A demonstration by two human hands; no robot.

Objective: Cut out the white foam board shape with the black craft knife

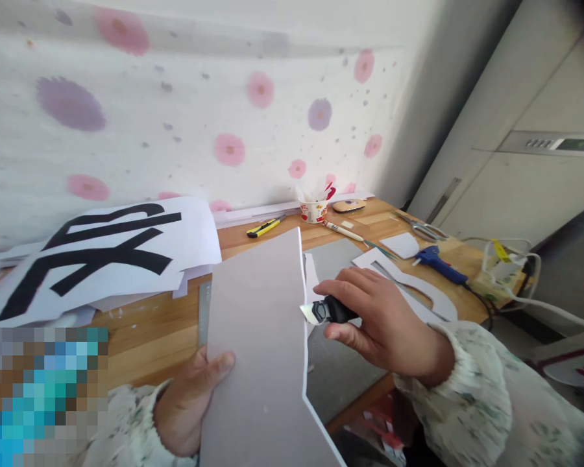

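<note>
holding a grey board (257, 337) from below, the left hand (189, 402) pinched its lower edge with the thumb on top. the right hand (384, 324) was closed around a black knife (328, 310), its blade touching the right edge of the board. behind them on the wooden table (146, 331) lay printed sheets (102, 253), a yellow cutter (263, 227), a paper cup (314, 211), scissors (423, 227) and a blue glue gun (438, 263).

Matt grey board (257, 324), shiny metal blade (311, 314), smooth wooden table (146, 331).
</note>
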